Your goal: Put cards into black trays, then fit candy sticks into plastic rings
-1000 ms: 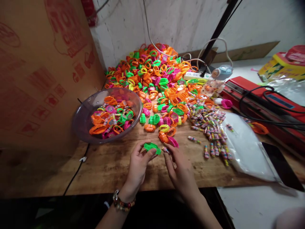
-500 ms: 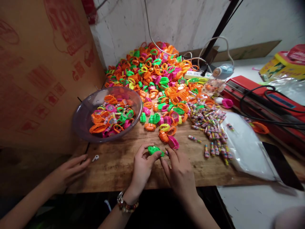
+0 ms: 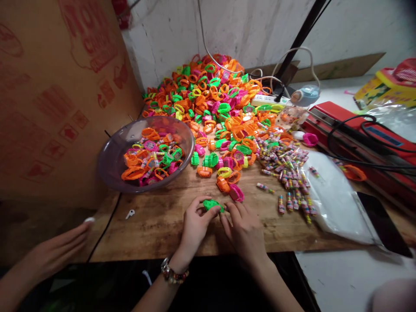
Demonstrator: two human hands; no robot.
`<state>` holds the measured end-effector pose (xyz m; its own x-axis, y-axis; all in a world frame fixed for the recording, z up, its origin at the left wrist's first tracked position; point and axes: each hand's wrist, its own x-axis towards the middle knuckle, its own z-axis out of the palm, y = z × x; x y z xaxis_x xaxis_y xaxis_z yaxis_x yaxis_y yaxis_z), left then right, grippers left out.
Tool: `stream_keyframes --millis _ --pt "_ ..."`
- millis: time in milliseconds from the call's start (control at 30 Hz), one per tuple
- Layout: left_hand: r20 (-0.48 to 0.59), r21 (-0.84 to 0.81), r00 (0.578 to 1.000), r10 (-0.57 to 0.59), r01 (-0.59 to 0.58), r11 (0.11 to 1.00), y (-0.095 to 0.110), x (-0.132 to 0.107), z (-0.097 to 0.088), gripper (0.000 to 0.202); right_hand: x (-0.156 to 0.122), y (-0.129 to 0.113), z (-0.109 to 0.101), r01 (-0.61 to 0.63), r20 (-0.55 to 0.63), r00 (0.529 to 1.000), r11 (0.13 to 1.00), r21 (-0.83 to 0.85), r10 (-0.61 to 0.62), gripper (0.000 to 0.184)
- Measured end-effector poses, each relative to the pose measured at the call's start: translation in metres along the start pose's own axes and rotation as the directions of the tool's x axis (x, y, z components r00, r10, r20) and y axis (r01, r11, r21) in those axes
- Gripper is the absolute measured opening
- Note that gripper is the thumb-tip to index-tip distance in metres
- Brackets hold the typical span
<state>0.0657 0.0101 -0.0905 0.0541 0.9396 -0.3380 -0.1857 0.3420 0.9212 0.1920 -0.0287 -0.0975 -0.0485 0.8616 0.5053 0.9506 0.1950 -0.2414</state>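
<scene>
My left hand (image 3: 195, 225) and my right hand (image 3: 244, 229) meet over the wooden table (image 3: 156, 225), both pinching a small green plastic toy watch (image 3: 212, 204) held just above the wood. A beaded bracelet (image 3: 172, 275) circles my left wrist. Just beyond the fingers lie a pink toy watch (image 3: 236, 193) and an orange one (image 3: 222, 184). A big heap of orange, green, pink and yellow toy watches (image 3: 211, 99) fills the far table. To the right lies a spread of small wrapped candy rolls (image 3: 289, 173).
A clear purple bowl (image 3: 117, 151) with several toy watches stands at the left by a cardboard box (image 3: 55, 95). Another person's hand (image 3: 55, 251) is at the lower left near a small white earbud (image 3: 130, 213). A clear plastic bag (image 3: 334, 203), black phone (image 3: 383, 225) and red sealer (image 3: 357, 134) lie right.
My hands closed together on the green toy watch and lowered it toward the table. Another person's hand came in at the left near the earbud, then drew back.
</scene>
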Motion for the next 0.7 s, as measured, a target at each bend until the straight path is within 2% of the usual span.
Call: stream_keyframes --millis 133,233,333,400,433,467,500,533,567,600,633,700 --pt "0.004 0.008 1.0 0.011 -0.011 1.0 -0.006 0.001 -0.001 0.047 0.001 0.002 -0.001 0.03 -0.005 1.0 1.0 0.004 -0.03 0.022" --pt "0.0 0.094 0.999 0.045 -0.045 0.995 -0.01 0.004 -0.002 0.044 0.001 0.0 0.0 0.044 -0.008 0.999 0.999 -0.001 -0.044 0.025" --pt "0.009 0.25 0.993 0.116 -0.115 0.961 -0.008 0.004 -0.004 0.039 -0.002 -0.002 0.003 0.053 -0.013 0.999 0.998 0.029 -0.053 0.028" --pt "0.022 0.429 0.973 0.228 -0.216 0.877 0.0 0.001 -0.012 0.033 -0.006 0.0 0.006 0.002 -0.027 1.0 0.996 0.087 0.0 0.025" --pt "0.011 0.564 0.954 0.299 -0.253 0.786 0.006 -0.001 -0.019 0.03 -0.007 0.003 0.007 -0.053 -0.032 0.998 0.99 0.129 0.058 0.024" --pt "-0.008 0.718 0.932 0.362 -0.247 0.651 0.014 -0.004 -0.028 0.029 -0.008 0.006 0.008 -0.124 -0.03 0.991 0.976 0.18 0.131 0.023" --pt "-0.036 0.862 0.913 0.407 -0.178 0.475 0.023 -0.006 -0.039 0.031 -0.008 0.009 0.009 -0.201 -0.015 0.977 0.95 0.239 0.211 0.024" --pt "-0.076 0.96 0.897 0.436 -0.053 0.276 0.032 -0.008 -0.052 0.036 -0.007 0.012 0.009 -0.273 0.01 0.959 0.912 0.306 0.284 0.026" --pt "-0.119 0.992 0.889 0.442 0.093 0.081 0.04 -0.009 -0.066 0.04 -0.004 0.013 0.009 -0.329 0.045 0.94 0.864 0.381 0.338 0.028" --pt "-0.169 0.972 0.887 0.43 0.222 -0.077 0.047 -0.01 -0.081 0.044 0.001 0.012 0.008 -0.36 0.077 0.927 0.811 0.461 0.367 0.029" --pt "-0.215 0.934 0.888 0.408 0.309 -0.182 0.053 -0.01 -0.095 0.045 0.009 0.009 0.006 -0.367 0.103 0.922 0.756 0.542 0.373 0.029" --pt "-0.271 0.89 0.9 0.342 0.37 -0.267 0.059 -0.008 -0.121 0.045 0.033 -0.005 0.003 -0.325 0.139 0.936 0.647 0.69 0.322 0.036"
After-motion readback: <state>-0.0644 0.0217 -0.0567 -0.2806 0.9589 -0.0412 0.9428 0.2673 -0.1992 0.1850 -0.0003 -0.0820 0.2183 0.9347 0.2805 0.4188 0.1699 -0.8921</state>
